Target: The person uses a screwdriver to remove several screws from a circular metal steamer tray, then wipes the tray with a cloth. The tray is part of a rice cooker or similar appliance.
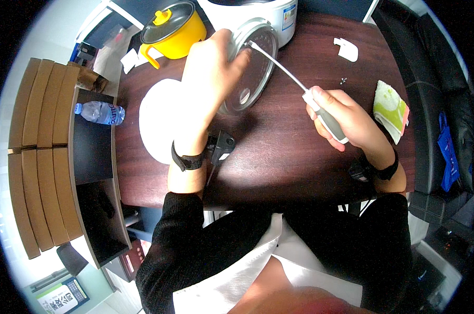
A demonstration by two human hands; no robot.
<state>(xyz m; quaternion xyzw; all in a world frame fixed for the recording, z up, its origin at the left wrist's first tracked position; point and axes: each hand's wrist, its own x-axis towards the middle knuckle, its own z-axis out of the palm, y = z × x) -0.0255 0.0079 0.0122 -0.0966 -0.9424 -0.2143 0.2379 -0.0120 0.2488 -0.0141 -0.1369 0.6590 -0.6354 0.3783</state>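
My left hand [211,73] grips the upper left edge of a round, shiny lid-like disc [260,68], which stands tilted on the table. In my right hand [347,112] is a screwdriver [326,123] with a grey and white handle, fingers wrapped round it. Its long shaft runs up to the left, and the tip meets the disc's rim near my left thumb. Beside my left wrist lies a smooth white round cover [158,120], partly hidden by my forearm. Behind the disc stands a white rice cooker body [285,26], cut off by the upper edge.
A yellow pot [182,39] with a clear lid stands at the back left. Small screws [343,81], a white plastic piece [347,49] and a green-white cloth [390,111] lie on the right. A water bottle [101,112] lies left, near cardboard boxes [43,104].
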